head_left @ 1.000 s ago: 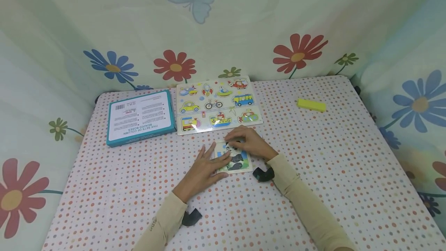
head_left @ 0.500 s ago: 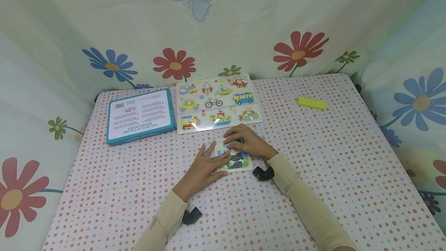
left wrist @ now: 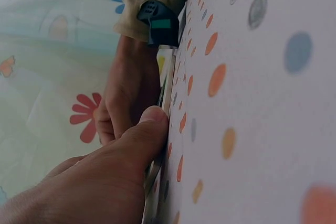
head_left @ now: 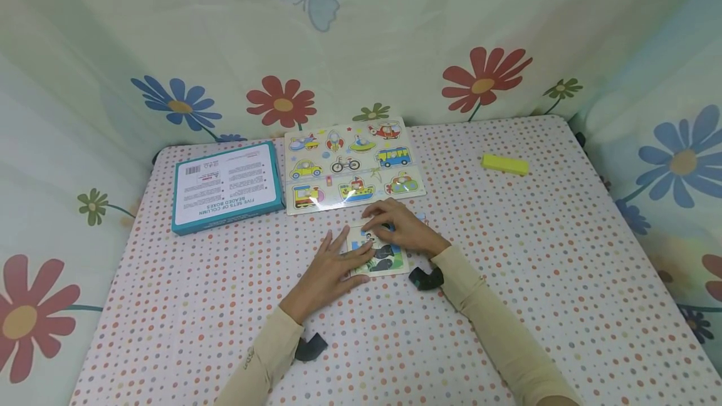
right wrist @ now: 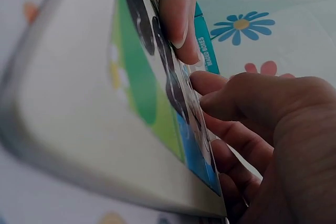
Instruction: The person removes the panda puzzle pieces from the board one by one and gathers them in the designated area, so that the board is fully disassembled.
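A small square panda jigsaw puzzle point(head_left: 397, 260) with a pale frame lies on the table. My left hand point(head_left: 333, 271) rests with spread, straight fingers over its left side, thumb along the near edge. At its upper part is my right hand point(head_left: 403, 227), fingers curled. In the right wrist view the thumb point(right wrist: 223, 100) and forefinger tips come together at the picture surface, seemingly on a puzzle piece that they mostly hide. A small light-blue puzzle piece point(head_left: 422, 216) shows just beyond the right hand. The left wrist view shows the left thumb point(left wrist: 149, 129) against the frame's edge.
Behind the puzzle lies a vehicle peg board point(head_left: 352, 168). To its left is a teal box point(head_left: 228, 188) with a white label. A yellow block point(head_left: 504, 165) lies at the back right. A flowered curtain point(head_left: 383, 30) hangs behind the dotted tabletop point(head_left: 225, 293).
Both hands stay at the puzzle; the right fingers shift only slightly at its upper part. The small light-blue piece beyond the right hand has come into sight.
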The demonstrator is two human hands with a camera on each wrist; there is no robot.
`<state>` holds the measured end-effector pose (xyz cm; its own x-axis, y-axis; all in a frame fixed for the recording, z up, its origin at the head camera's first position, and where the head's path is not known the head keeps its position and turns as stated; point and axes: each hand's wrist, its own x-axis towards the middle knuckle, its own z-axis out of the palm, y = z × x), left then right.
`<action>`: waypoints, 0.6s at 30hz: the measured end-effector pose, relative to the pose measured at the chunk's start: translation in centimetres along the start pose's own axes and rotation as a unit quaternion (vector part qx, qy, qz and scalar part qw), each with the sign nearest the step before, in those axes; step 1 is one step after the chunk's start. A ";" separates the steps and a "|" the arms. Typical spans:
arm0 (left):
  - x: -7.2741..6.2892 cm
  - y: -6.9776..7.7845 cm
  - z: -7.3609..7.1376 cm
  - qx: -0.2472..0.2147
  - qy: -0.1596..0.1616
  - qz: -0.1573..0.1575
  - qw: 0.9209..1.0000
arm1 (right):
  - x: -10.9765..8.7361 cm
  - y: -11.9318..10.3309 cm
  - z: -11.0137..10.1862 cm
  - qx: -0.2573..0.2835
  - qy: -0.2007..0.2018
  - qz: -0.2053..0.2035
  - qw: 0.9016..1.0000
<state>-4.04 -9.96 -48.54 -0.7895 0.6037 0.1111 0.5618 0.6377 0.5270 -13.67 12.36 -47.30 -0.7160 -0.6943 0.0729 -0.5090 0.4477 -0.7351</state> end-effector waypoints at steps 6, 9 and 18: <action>0.0 0.0 0.0 -0.002 0.002 0.001 1.000 | 0.0 0.1 0.1 0.013 -0.003 0.008 1.000; 0.0 -0.1 0.1 0.000 0.002 0.001 1.000 | -0.1 0.1 0.1 0.016 -0.002 0.008 1.000; 0.0 -0.1 0.1 0.005 0.007 0.008 1.000 | 0.0 0.1 -0.1 0.031 -0.001 0.005 1.000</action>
<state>-4.10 -9.97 -48.65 -0.7841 0.6066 0.1311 0.5763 0.6333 0.5165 -13.75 12.47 -47.25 -0.7203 -0.6908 0.0634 -0.4709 0.4198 -0.7759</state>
